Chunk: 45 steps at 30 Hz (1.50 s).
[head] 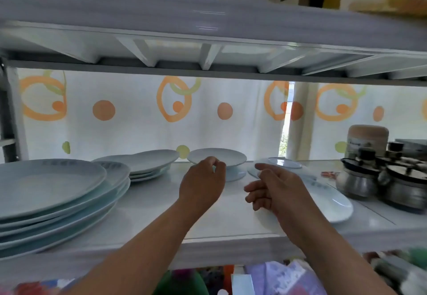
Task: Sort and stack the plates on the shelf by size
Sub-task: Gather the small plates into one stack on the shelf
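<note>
While the small pale-blue round plate [217, 157] was pinched at its near rim by the left hand [203, 181], it was held tilted just above another little plate [233, 174] on the white plastic shelf [161, 204]. The right hand [275, 190] was seen loose and half curled, holding nothing, over a long white oval plate [330, 200]. A small clear-looking dish [284, 162] lay behind it. A tall pile of big pale-blue plates [53, 193] sat at the left, and a lower pile of middle-sized plates [143, 162] was seen behind it. Dark metal pots with lids [381, 179] were kept at the far right.

To do this step well, the small plate should probably be held flat and set down softly on a plate of the same size, so nothing is chipped. The other hand could be used to steady the pile.

Dark marks were seen on some plate rims, but they were too blurred to be read. A label on the tan jar [367, 139] could not be read either.
</note>
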### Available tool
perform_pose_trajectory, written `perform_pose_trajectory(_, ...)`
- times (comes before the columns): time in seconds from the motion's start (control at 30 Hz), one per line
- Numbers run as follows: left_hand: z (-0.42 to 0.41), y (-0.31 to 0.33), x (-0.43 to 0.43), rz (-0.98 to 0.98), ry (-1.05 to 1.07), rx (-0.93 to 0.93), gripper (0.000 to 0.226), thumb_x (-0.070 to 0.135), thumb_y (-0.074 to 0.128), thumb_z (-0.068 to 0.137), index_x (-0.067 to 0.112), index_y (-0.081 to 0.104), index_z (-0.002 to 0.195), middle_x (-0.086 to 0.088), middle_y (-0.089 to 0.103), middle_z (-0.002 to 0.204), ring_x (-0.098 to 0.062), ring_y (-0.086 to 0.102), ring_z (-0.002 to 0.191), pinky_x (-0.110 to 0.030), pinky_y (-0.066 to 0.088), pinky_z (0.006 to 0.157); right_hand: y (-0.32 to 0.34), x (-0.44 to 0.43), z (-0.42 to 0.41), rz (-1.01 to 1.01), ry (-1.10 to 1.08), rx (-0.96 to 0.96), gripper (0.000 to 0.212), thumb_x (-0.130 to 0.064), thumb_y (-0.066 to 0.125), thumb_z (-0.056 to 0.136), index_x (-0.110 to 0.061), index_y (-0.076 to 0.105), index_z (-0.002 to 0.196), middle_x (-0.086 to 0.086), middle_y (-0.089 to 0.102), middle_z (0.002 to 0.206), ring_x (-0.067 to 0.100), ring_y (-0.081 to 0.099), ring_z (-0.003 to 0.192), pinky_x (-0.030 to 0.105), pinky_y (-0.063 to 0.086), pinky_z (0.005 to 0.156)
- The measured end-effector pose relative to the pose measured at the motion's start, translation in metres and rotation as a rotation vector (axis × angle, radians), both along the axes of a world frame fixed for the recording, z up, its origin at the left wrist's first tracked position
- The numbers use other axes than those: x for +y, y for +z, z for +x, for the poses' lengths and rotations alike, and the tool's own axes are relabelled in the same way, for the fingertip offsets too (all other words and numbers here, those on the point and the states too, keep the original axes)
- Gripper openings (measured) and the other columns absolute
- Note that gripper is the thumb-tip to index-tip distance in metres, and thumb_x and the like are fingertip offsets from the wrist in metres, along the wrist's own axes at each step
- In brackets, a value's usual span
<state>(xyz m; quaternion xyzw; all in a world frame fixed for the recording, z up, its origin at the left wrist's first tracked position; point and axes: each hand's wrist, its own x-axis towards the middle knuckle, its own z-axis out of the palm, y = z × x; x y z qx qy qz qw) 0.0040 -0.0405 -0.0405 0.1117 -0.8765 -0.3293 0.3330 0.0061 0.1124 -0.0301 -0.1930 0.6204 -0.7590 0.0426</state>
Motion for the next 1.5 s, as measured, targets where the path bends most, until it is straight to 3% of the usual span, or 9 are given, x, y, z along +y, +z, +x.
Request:
perform_pose_trajectory(0.13, -0.039, -0.001, 0.007, -0.088, -0.025, -0.046, 0.028, 0.028, 0.042, 0.091, 0.016, 0.06, 0.11, -0.007, 0.066, 0.11, -0.027, 0.061, 0.104, -0.036, 0.048, 0.089, 0.009, 0.023, -0.023, 0.085, -0.105, 0.071, 0.029, -0.002, 0.045, 0.093, -0.005, 0.053, 0.121, 0.017, 0.064, 0.066, 0.018, 0.059, 0.043, 0.025, 0.046, 0.042)
perform_pose_trajectory(0.3, -0.086, -0.006, 0.014, -0.046, -0.065, -0.107, 0.023, 0.022, 0.041, 0.091, 0.013, 0.056, 0.106, -0.012, 0.062, 0.114, -0.03, 0.054, 0.101, -0.027, 0.033, 0.075, 0.017, 0.042, -0.069, 0.351, -0.319, 0.222, 0.027, -0.008, 0.055, 0.086, -0.009, 0.06, 0.113, 0.011, 0.068, 0.073, 0.021, 0.063, 0.054, 0.03, 0.05, 0.051)
perform_pose_trajectory(0.4, -0.106, -0.004, 0.017, 0.009, -0.127, -0.131, 0.018, 0.025, 0.042, 0.091, 0.016, 0.055, 0.1, -0.011, 0.063, 0.106, -0.028, 0.054, 0.093, -0.028, 0.035, 0.075, 0.017, 0.042, -0.098, 0.532, -0.414, 0.324, 0.025, -0.015, 0.058, 0.083, -0.012, 0.064, 0.107, 0.006, 0.069, 0.079, 0.019, 0.065, 0.065, 0.029, 0.053, 0.056)
perform_pose_trajectory(0.5, -0.112, -0.004, 0.021, 0.027, -0.14, -0.096, 0.016, 0.029, 0.042, 0.09, 0.019, 0.054, 0.095, -0.004, 0.058, 0.089, -0.025, 0.052, 0.085, -0.029, 0.036, 0.072, 0.018, 0.034, -0.124, 0.727, -0.484, 0.435, 0.028, -0.021, 0.06, 0.081, -0.013, 0.064, 0.108, 0.004, 0.068, 0.088, 0.019, 0.06, 0.08, 0.032, 0.051, 0.078)
perform_pose_trajectory(0.67, -0.113, -0.023, 0.016, 0.049, -0.176, -0.08, 0.024, 0.03, 0.042, 0.089, 0.021, 0.056, 0.107, -0.007, 0.065, 0.096, -0.022, 0.052, 0.083, -0.029, 0.037, 0.07, 0.017, 0.015, -0.164, 1.002, -0.446, 0.519, 0.037, -0.022, 0.062, 0.08, -0.011, 0.061, 0.116, 0.006, 0.068, 0.103, 0.018, 0.057, 0.099, 0.018, 0.034, 0.076)
perform_pose_trajectory(0.93, -0.11, -0.026, 0.005, 0.019, -0.251, -0.058, 0.02, 0.029, 0.041, 0.09, 0.021, 0.056, 0.102, 0.0, 0.06, 0.081, -0.02, 0.054, 0.079, -0.028, 0.038, 0.069, -0.002, -0.009, -0.201, 1.413, -0.395, 0.52, 0.05, -0.024, 0.061, 0.077, -0.007, 0.055, 0.123, 0.015, 0.059, 0.121, 0.028, 0.052, 0.114, 0.029, 0.045, 0.092)
perform_pose_trajectory(1.1, -0.116, -0.028, 0.002, 0.015, -0.217, -0.069, 0.02, 0.03, 0.042, 0.09, 0.021, 0.055, 0.103, -0.007, 0.067, 0.1, -0.024, 0.056, 0.091, -0.028, 0.036, 0.072, -0.001, -0.015, -0.208, 1.487, -0.371, 0.45, 0.055, -0.021, 0.064, 0.075, -0.007, 0.051, 0.128, 0.013, 0.057, 0.124, 0.026, 0.055, 0.112, 0.03, 0.049, 0.09)
perform_pose_trajectory(1.27, -0.119, -0.03, 0.001, -0.012, -0.221, -0.062, 0.02, 0.031, 0.042, 0.091, 0.021, 0.054, 0.104, -0.005, 0.065, 0.099, -0.019, 0.048, 0.083, -0.027, 0.035, 0.073, 0.002, -0.026, -0.21, 1.628, -0.328, 0.496, 0.038, -0.023, 0.068, 0.075, -0.008, 0.055, 0.108, 0.012, 0.058, 0.109, 0.023, 0.055, 0.094, 0.026, 0.044, 0.072)
perform_pose_trajectory(1.5, -0.118, -0.03, -0.002, -0.017, -0.225, -0.056, 0.022, 0.032, 0.04, 0.091, 0.021, 0.053, 0.105, -0.004, 0.063, 0.094, -0.021, 0.052, 0.085, -0.03, 0.04, 0.074, -0.002, -0.037, -0.215, 1.743, -0.372, 0.605, 0.038, -0.02, 0.068, 0.075, -0.007, 0.056, 0.108, 0.011, 0.06, 0.11, 0.027, 0.06, 0.101, 0.027, 0.043, 0.071)
